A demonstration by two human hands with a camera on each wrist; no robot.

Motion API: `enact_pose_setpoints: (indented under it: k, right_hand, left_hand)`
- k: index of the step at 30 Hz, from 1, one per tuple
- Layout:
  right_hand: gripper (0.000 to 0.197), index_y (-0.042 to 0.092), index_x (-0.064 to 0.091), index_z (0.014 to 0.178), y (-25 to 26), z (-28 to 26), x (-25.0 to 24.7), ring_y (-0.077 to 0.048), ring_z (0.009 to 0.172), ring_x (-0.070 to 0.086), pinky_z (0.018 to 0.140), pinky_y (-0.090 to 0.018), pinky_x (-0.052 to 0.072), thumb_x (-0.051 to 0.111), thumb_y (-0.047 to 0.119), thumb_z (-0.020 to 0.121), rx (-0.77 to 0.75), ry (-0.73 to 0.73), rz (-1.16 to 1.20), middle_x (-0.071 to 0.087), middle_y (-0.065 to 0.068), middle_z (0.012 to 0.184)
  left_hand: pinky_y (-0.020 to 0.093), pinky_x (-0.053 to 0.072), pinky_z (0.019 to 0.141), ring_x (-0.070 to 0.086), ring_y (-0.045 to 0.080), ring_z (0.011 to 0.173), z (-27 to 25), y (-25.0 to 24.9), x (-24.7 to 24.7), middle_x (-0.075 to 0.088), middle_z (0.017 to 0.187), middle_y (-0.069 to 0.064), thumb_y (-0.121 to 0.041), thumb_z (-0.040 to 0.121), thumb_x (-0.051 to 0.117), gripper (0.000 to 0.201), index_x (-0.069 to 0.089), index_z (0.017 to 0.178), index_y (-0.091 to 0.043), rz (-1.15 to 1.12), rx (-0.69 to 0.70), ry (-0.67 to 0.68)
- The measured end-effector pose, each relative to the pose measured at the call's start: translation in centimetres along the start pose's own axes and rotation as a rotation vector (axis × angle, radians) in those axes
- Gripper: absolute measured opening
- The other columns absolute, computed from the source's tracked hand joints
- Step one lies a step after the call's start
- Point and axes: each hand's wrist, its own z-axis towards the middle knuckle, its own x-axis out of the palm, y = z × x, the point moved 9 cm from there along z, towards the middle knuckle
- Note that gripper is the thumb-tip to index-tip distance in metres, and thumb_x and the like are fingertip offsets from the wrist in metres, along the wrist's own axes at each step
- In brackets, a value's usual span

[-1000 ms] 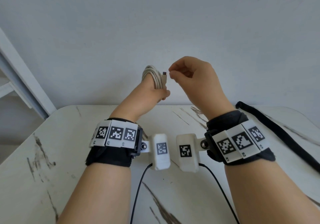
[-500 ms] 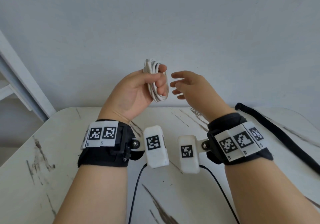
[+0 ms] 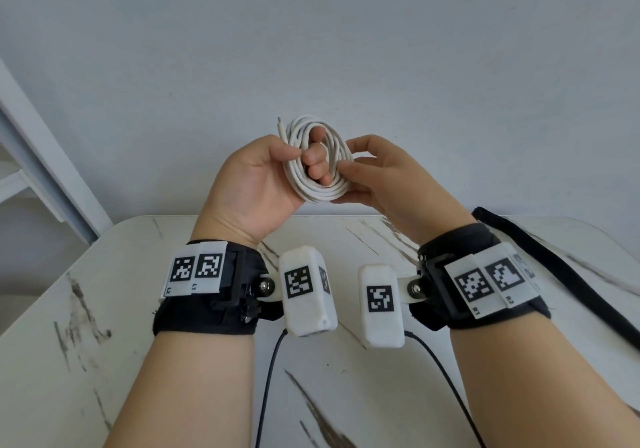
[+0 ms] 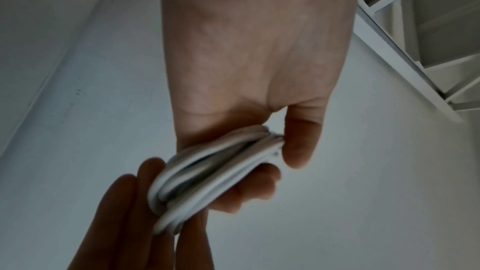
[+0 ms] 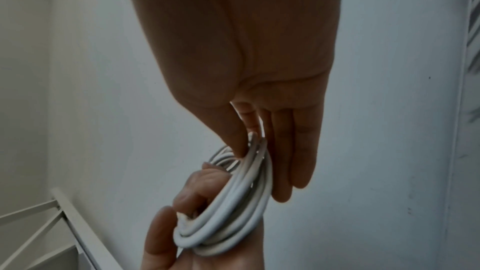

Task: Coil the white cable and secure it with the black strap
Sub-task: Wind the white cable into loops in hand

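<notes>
The white cable (image 3: pixel 311 191) is wound into a round coil and held up in front of the wall, above the table's far edge. My left hand (image 3: pixel 306 160) is palm up, with fingers through the coil's middle and the thumb pinching the left side. My right hand (image 3: pixel 348 156) pinches the coil's right side between thumb and fingers. One cable end sticks up at the top left of the coil. The left wrist view shows the cable (image 4: pixel 207 174) edge-on between thumb and fingers. The right wrist view shows the cable (image 5: pixel 228 213) in the pinch. The black strap (image 3: pixel 561 274) lies flat on the table, right of my right wrist.
The white marbled table (image 3: pixel 104 309) lies below my forearms, with its far edge against a plain grey wall. A white shelf frame (image 3: pixel 41 156) stands at the left. Two black camera leads (image 3: pixel 270 378) hang from my wrists over the table.
My left hand has turned palm up, so the coil now faces me. My right hand let go of the cable end, opened, then took hold of the coil's right side.
</notes>
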Motion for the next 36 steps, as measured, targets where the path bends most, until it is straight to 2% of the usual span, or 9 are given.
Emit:
enact_pose_setpoints:
  k: [4,7,12,14,21,27,31,33,36]
  right_hand:
    - [0.027,0.001,0.051,0.119,0.4,0.1,-0.7,-0.03,0.088,0.067,0.09,-0.048,0.056,0.058,0.009,0.095,-0.044,-0.058,-0.05,0.065,-0.023,0.094]
    - [0.025,0.006,0.053,0.118,0.6,0.1,-1.0,-0.029,0.087,0.069,0.089,-0.046,0.057,0.059,0.012,0.095,-0.063,-0.093,-0.124,0.069,-0.022,0.095]
    - [0.023,0.008,0.055,0.116,0.7,0.0,-1.3,-0.032,0.091,0.071,0.088,-0.046,0.057,0.061,0.014,0.094,-0.078,-0.101,-0.157,0.074,-0.015,0.098]
    - [0.023,0.008,0.055,0.116,0.8,0.0,-1.4,-0.031,0.09,0.071,0.087,-0.045,0.058,0.061,0.014,0.094,-0.085,-0.104,-0.168,0.075,-0.014,0.097]
    - [0.023,0.009,0.055,0.114,0.9,0.1,-1.3,-0.031,0.087,0.072,0.085,-0.044,0.058,0.063,0.012,0.093,-0.114,-0.117,-0.185,0.074,-0.016,0.094]
    - [0.022,0.009,0.056,0.112,1.0,0.1,-1.4,-0.031,0.085,0.072,0.084,-0.045,0.058,0.064,0.012,0.092,-0.131,-0.116,-0.185,0.074,-0.016,0.093]
    - [0.022,0.009,0.056,0.111,1.0,0.1,-1.2,-0.031,0.085,0.072,0.084,-0.045,0.058,0.065,0.012,0.091,-0.126,-0.099,-0.197,0.074,-0.017,0.094]
    - [0.023,0.01,0.055,0.113,0.9,0.2,-1.0,-0.031,0.085,0.072,0.084,-0.045,0.058,0.064,0.013,0.092,-0.122,-0.09,-0.216,0.074,-0.017,0.095]
    - [0.029,0.015,0.055,0.12,0.9,0.2,-0.8,-0.028,0.085,0.072,0.085,-0.044,0.058,0.062,0.013,0.092,-0.121,-0.084,-0.243,0.074,-0.014,0.096]
  left_hand:
    - [0.029,0.047,0.074,0.048,0.021,0.068,-0.1,-0.2,-1.9,0.046,0.073,0.008,-0.004,0.074,0.04,0.032,0.052,0.103,0.0,0.04,0.011,-0.154]
    - [0.03,0.045,0.077,0.05,0.021,0.069,0.0,-0.2,-3.0,0.048,0.073,0.01,-0.001,0.084,0.035,0.026,0.052,0.104,0.002,0.083,0.023,-0.247]
    - [0.026,0.05,0.068,0.052,0.016,0.065,0.3,-0.5,-4.0,0.051,0.069,0.007,-0.009,0.098,0.046,0.016,0.059,0.095,0.0,0.305,0.081,-0.377]
    - [0.025,0.051,0.067,0.054,0.015,0.065,0.4,-0.5,-4.3,0.054,0.068,0.005,-0.012,0.099,0.049,0.016,0.06,0.094,-0.002,0.37,0.087,-0.391]
    - [0.029,0.047,0.077,0.056,0.013,0.066,0.3,-0.7,-4.6,0.056,0.071,0.001,-0.026,0.098,0.054,0.019,0.061,0.09,-0.01,0.575,0.093,-0.439]
    - [0.035,0.047,0.082,0.057,0.015,0.068,0.2,-1.3,-4.3,0.059,0.068,-0.003,-0.042,0.096,0.052,0.03,0.059,0.077,-0.019,0.788,0.129,-0.478]
    - [0.034,0.046,0.075,0.055,0.015,0.066,-0.1,-2.2,-4.3,0.061,0.068,-0.003,-0.06,0.091,0.049,0.047,0.058,0.067,-0.02,0.956,0.176,-0.534]
    - [0.026,0.043,0.066,0.054,0.011,0.06,-0.2,-2.5,-4.2,0.061,0.066,-0.005,-0.059,0.092,0.046,0.05,0.058,0.067,-0.017,1.009,0.185,-0.563]
    - [0.023,0.042,0.056,0.052,0.011,0.054,-0.3,-2.7,-3.8,0.061,0.063,-0.005,-0.057,0.094,0.045,0.052,0.059,0.069,-0.013,1.067,0.198,-0.582]
